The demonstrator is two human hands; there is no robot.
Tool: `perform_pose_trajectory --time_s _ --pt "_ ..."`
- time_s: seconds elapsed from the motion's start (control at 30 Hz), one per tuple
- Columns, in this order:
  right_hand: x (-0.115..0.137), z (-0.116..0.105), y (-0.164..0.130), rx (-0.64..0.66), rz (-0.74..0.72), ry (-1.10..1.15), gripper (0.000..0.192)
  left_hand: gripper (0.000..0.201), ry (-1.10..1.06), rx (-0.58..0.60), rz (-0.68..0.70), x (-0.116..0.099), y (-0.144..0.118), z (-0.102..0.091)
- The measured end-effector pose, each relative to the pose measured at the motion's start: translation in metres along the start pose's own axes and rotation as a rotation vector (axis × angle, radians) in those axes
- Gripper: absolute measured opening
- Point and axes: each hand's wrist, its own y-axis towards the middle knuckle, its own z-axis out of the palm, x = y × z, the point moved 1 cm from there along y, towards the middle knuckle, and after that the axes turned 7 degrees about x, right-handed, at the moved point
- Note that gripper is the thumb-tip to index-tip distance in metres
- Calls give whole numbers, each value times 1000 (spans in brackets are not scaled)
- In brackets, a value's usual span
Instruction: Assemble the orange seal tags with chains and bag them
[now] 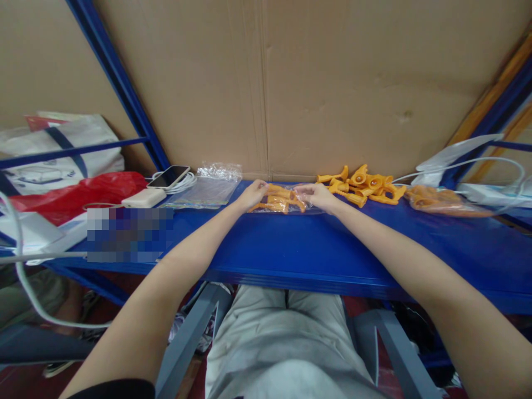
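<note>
Between my hands on the blue table lies a clear plastic bag (pixel 294 209) with several orange plastic parts (pixel 279 200) in it; they look like short tubes with a flared end. My left hand (pixel 254 195) is closed at the bag's left end, its fingertips against the upper orange part. At the right end, my right hand (pixel 318 196) has thumb and fingers closed on the bag's film, close to the parts. What lies under the fingertips is too small to make out. To the right of my right hand sits a loose pile of the same orange parts (pixel 361 185).
A filled bag of orange parts (pixel 443 200) lies farther right, beside white cables. On the left are flat clear bags (pixel 208 185), a phone (pixel 169 177), a white power bank (pixel 144 198) and a red plastic bag (pixel 103 188). A cardboard wall (pixel 266 83) stands behind the blue table (pixel 282 244).
</note>
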Motion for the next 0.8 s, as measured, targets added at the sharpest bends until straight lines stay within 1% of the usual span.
perform_pose_trajectory --time_s 0.07,0.1,0.17,0.23,0.27,0.33,0.4,0.53,0.7,0.73,0.8 --pt "1 0 1 -16 20 138 36 19 9 -20 -7 1 1 0" --pt "0 0 2 -36 34 161 36 19 19 -35 -13 2 1 -1" --pt "-2 -2 3 -97 58 106 26 19 42 -73 -29 3 2 -3" --pt "-4 -5 3 -129 79 -40 11 17 69 -102 -36 5 2 -5" --pt "-5 -7 3 -122 91 -122 16 15 81 -108 -37 5 2 -6" --pt "-6 -9 1 -59 109 -244 34 13 94 -106 -30 6 2 -7" --pt "-5 -10 0 14 103 -279 41 13 93 -99 -27 5 2 -8" --pt "-6 -6 2 80 33 -244 31 17 95 -99 -43 2 0 -6" --pt "-13 0 6 136 -104 -207 41 22 151 -99 -65 -1 -4 -6" --pt "-13 0 6 145 -106 -210 39 21 171 -93 -70 -2 -5 -7" --pt "-10 -3 4 141 -61 -259 28 20 220 -72 -70 -3 -6 -9"
